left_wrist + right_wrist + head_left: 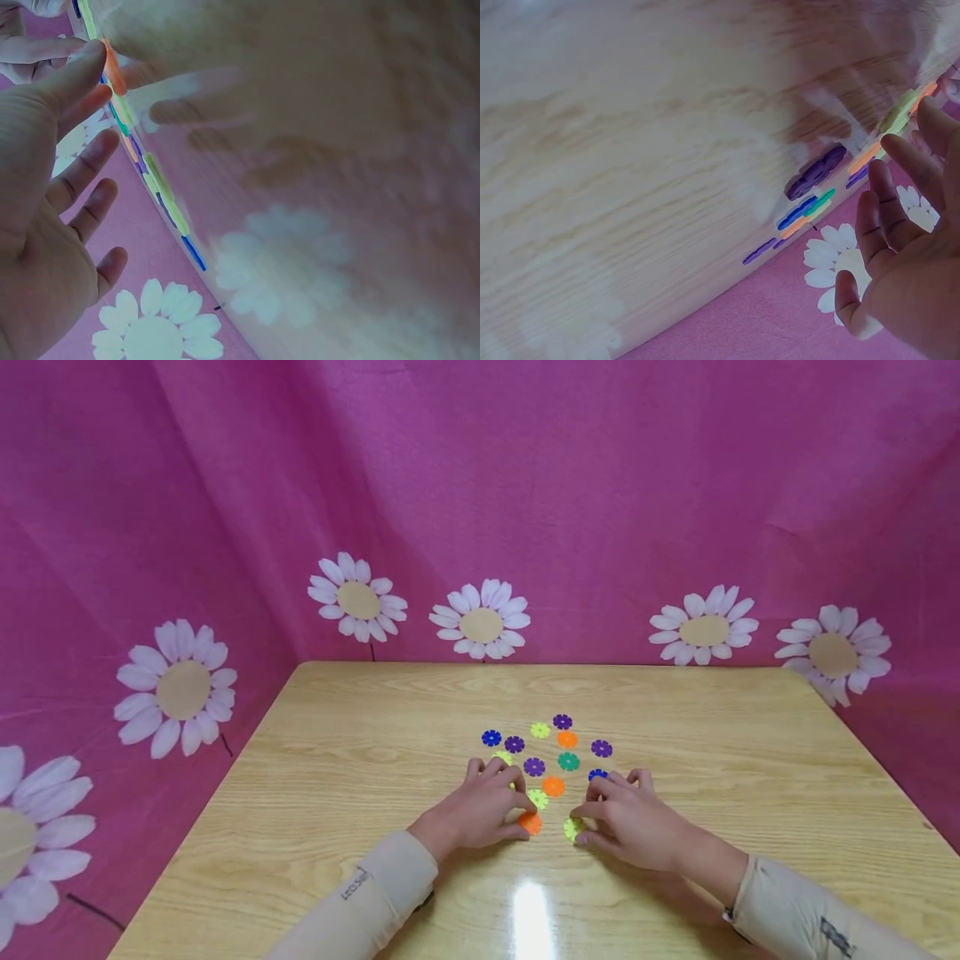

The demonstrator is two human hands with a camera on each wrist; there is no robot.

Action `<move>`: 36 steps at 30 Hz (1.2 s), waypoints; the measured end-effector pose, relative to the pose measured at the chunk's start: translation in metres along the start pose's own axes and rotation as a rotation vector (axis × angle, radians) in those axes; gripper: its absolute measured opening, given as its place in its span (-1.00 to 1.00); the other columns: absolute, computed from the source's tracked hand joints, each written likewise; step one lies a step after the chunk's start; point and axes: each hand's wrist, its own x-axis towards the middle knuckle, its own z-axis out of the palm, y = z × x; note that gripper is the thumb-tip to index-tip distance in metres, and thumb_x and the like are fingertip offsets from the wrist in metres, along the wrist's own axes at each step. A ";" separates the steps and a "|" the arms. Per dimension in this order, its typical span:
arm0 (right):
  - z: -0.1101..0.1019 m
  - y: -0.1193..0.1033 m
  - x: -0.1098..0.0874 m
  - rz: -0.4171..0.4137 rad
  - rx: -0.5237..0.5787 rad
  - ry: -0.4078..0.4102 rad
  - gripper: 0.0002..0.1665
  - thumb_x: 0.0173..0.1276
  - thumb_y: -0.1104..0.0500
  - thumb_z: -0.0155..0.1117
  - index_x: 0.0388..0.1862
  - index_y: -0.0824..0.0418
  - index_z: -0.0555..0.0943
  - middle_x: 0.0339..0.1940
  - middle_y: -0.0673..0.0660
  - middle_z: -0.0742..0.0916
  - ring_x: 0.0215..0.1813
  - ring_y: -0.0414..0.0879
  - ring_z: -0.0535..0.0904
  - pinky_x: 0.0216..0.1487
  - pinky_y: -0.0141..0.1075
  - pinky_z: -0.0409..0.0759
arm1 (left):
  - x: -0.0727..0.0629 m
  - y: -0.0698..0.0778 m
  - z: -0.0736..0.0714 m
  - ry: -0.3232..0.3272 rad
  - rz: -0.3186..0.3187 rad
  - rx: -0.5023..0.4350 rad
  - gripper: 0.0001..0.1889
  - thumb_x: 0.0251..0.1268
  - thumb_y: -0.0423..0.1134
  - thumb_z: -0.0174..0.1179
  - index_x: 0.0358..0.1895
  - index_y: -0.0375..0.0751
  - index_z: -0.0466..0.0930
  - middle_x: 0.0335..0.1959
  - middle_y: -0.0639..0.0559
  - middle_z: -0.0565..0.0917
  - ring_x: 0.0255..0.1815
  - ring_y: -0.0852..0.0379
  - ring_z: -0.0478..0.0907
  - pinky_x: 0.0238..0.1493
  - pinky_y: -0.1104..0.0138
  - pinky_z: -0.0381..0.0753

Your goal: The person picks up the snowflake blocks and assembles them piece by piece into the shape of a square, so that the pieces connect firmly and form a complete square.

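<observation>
Small notched plastic flower discs lie on the wooden table between the hands. My left hand [486, 806] has thumb and index finger at the edge of an orange disc [531, 824], pinching it close over the tabletop. Its other fingers are spread in the left wrist view, where the orange disc [113, 67] shows edge-on by the fingertips. Opposite, my right hand [637, 821] pinches a yellow-green disc [572, 830] between thumb and index finger. A dark blue disc [597, 774] is partly hidden behind that hand. In the right wrist view a purple disc [815, 172] lies near its fingers.
Beyond the hands are more discs: a green one [568, 762], an orange one [553, 787], a dark blue one [491, 738], and several purple and yellow-green ones. Pink cloth [570, 510] with daisies hangs behind the table [337, 718] and along its sides.
</observation>
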 end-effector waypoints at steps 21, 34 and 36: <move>0.003 0.001 0.003 0.027 0.044 -0.006 -0.72 0.21 -0.11 0.48 -0.13 -0.08 0.76 -0.22 -0.18 0.55 -0.20 -0.28 0.37 -0.03 -0.05 0.12 | 0.006 0.007 -0.002 -0.020 -0.025 0.010 -0.72 0.29 0.10 0.29 -0.01 0.17 0.73 0.03 0.22 0.61 0.10 0.15 0.37 0.13 0.14 0.21; 0.005 0.000 0.002 0.042 0.081 0.023 -0.67 0.14 -0.08 0.54 -0.15 -0.04 0.70 -0.39 -0.24 0.62 -0.31 -0.37 0.39 -0.03 -0.14 0.20 | 0.012 0.016 -0.005 -0.114 -0.194 -0.205 -0.73 0.19 -0.03 0.44 -0.13 -0.04 0.69 -0.35 0.23 0.61 -0.23 0.21 0.41 0.04 0.20 0.21; 0.006 0.000 0.002 0.043 0.088 0.025 -0.67 0.14 -0.08 0.54 -0.15 -0.04 0.70 -0.40 -0.26 0.63 -0.32 -0.38 0.40 -0.05 -0.17 0.19 | 0.013 0.016 -0.004 -0.134 -0.222 -0.242 -0.74 0.18 -0.04 0.44 -0.15 -0.05 0.67 -0.36 0.24 0.59 -0.25 0.22 0.41 0.10 0.15 0.23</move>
